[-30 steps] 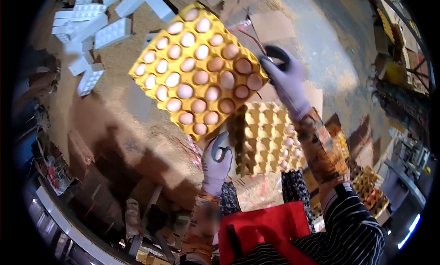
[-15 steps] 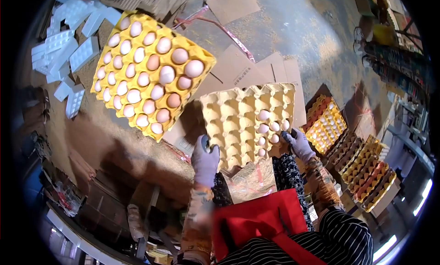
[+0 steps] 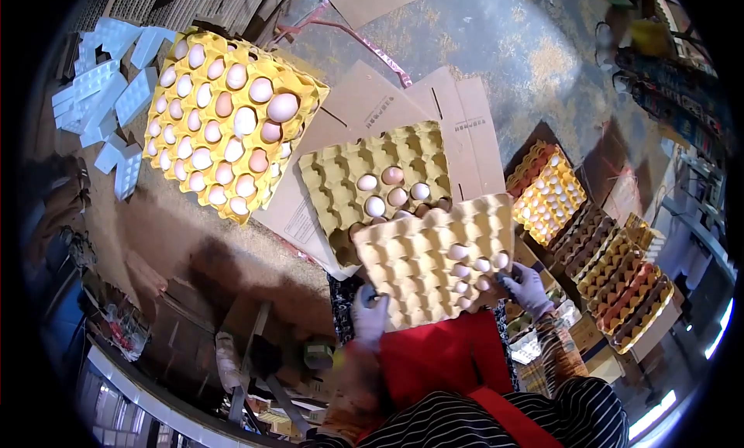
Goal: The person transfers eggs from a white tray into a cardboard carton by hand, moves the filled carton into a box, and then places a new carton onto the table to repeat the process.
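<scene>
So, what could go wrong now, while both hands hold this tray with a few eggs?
The beige tray is held only at its near edge by the left hand and right hand, with its few eggs near one side. It may tip and they could roll off. It also overlaps the lower tray; a bump may crack what that holds.

The concrete floor (image 3: pixel 527 68) is showing grey toward 1 o'clock, with sawdust-like litter spreading over it. Flattened cardboard sheets (image 3: pixel 364 107) are lying at the centre and toward 12 o'clock. They are bearing an olive tray (image 3: pixel 341 177) that is holding a few eggs (image 3: pixel 391 175). A yellow tray (image 3: pixel 225 115), full of eggs, is sitting at 10 o'clock, just beside the cardboard. White plastic trays (image 3: pixel 108 91) are lying scattered further out at 10 o'clock. Stacks of egg trays (image 3: pixel 620 270) are standing at 3 to 4 o'clock.
</scene>
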### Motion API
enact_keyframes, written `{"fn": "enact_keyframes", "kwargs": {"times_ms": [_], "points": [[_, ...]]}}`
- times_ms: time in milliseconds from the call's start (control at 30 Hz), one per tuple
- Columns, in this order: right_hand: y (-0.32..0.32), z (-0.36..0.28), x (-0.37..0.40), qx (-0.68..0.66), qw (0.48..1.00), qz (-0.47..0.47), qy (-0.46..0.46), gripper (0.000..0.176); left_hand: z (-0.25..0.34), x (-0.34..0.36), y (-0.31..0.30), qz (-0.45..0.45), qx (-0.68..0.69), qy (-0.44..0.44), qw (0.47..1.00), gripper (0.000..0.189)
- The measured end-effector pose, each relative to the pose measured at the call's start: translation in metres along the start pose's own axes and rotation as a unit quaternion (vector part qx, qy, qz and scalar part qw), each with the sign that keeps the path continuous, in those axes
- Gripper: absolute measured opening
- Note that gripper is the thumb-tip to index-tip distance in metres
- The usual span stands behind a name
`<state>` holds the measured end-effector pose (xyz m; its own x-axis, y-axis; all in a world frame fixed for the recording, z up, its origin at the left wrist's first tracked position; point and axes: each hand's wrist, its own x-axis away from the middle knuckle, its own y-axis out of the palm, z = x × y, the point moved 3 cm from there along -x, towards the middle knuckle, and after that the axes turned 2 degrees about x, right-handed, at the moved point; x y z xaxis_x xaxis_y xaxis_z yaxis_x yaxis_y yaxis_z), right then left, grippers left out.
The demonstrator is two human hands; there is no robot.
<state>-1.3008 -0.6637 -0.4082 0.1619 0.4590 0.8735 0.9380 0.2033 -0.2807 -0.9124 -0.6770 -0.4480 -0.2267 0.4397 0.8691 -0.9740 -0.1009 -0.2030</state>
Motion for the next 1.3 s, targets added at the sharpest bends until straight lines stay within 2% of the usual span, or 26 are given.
{"fn": "enact_keyframes", "kwargs": {"times_ms": [33,67,133,200,233,300,333,400,433,467,533,567,633,667,733,800,867,900,1000,1067,1133,1167,1200,1267,1300], "points": [[0.008,-0.019,-0.003,0.091,0.996,-0.027,0.001,0.047,-0.003,-0.005,-0.017,0.012,0.007,-0.018,1.0,0.035],[0.02,-0.044,-0.004,0.091,0.995,-0.049,-0.007,0.047,-0.003,-0.012,-0.036,0.024,0.014,-0.036,0.999,0.033],[0.051,-0.05,-0.017,0.146,0.984,-0.068,-0.075,0.047,-0.01,-0.023,-0.077,0.07,-0.009,0.033,0.997,0.024],[0.083,-0.082,-0.027,0.199,0.966,-0.109,-0.128,0.049,-0.004,-0.018,-0.118,0.1,0.026,-0.013,0.995,0.025],[0.101,-0.096,-0.03,0.211,0.957,-0.098,-0.171,0.049,-0.001,-0.01,-0.142,0.086,-0.159,0.121,0.976,0.027],[0.14,-0.118,-0.032,0.231,0.939,-0.108,-0.23,0.049,-0.025,0.006,-0.196,0.1,-0.126,0.068,0.985,0.029],[0.158,-0.127,-0.034,0.239,0.93,-0.129,-0.248,0.048,-0.046,0.01,-0.211,0.127,0.093,-0.12,0.98,0.029],[0.186,-0.15,-0.039,0.298,0.907,-0.184,-0.233,0.047,-0.021,0.026,-0.206,0.098,0.091,-0.087,0.987,0.025],[0.193,-0.153,-0.04,0.292,0.903,-0.143,-0.28,0.044,-0.015,0.029,-0.209,0.082,0.013,-0.033,0.996,0.023],[0.193,-0.156,-0.043,0.292,0.902,-0.142,-0.283,0.044,-0.013,0.025,-0.211,0.093,0.012,-0.037,0.995,0.021],[0.184,-0.156,-0.053,0.303,0.916,-0.137,-0.225,0.045,-0.005,0.015,-0.208,0.109,0.012,-0.036,0.993,0.019],[0.178,-0.139,-0.056,0.262,0.932,-0.075,-0.24,0.041,-0.003,0.006,-0.204,0.09,-0.081,0.034,0.992,0.018],[0.153,-0.112,-0.063,0.233,0.952,-0.051,-0.19,0.041,0.007,-0.016,-0.182,0.079,-0.09,0.052,0.991,0.02],[0.139,-0.101,-0.063,0.19,0.969,-0.018,-0.156,0.041,0.013,-0.031,-0.165,0.084,-0.006,-0.001,0.996,0.022],[0.114,-0.091,-0.063,0.17,0.978,0.019,-0.122,0.042,0.027,-0.061,-0.137,0.038,-0.015,0.029,0.999,0.024],[0.097,-0.09,-0.069,0.156,0.977,0.057,-0.133,0.042,0.051,-0.088,-0.109,0.058,-0.055,0.116,0.99,0.03],[0.091,-0.082,-0.084,0.163,0.976,0.068,-0.131,0.043,0.088,-0.099,-0.086,0.022,-0.103,0.137,0.985,0.035],[0.088,-0.087,-0.087,0.169,0.976,0.063,-0.123,0.044,0.09,-0.109,-0.08,0.02,-0.064,0.157,0.985,0.037],[0.085,-0.102,-0.087,0.168,0.979,0.038,-0.112,0.045,0.095,-0.11,-0.086,0.022,-0.075,0.158,0.984,0.038],[0.088,-0.106,-0.087,0.159,0.981,0.012,-0.111,0.046,0.078,-0.105,-0.106,0.038,-0.064,0.149,0.986,0.037],[0.088,-0.106,-0.084,0.181,0.977,-0.017,-0.109,0.047,0.084,-0.086,-0.113,-0.013,-0.059,0.053,0.997,0.037],[0.086,-0.107,-0.077,0.166,0.979,-0.028,-0.115,0.048,0.089,-0.074,-0.11,-0.023,-0.025,0.041,0.999,0.036],[0.088,-0.091,-0.079,0.189,0.97,0.007,-0.155,0.042,0.085,-0.071,-0.11,-0.029,-0.03,0.043,0.998,0.036],[0.087,-0.102,-0.07,0.248,0.959,-0.09,-0.102,0.036,0.076,-0.071,-0.113,-0.036,-0.045,0.04,0.998,0.037],[0.09,-0.085,-0.075,0.234,0.955,-0.069,-0.168,0.033,0.077,-0.071,-0.111,-0.025,-0.036,0.036,0.998,0.039]]}}
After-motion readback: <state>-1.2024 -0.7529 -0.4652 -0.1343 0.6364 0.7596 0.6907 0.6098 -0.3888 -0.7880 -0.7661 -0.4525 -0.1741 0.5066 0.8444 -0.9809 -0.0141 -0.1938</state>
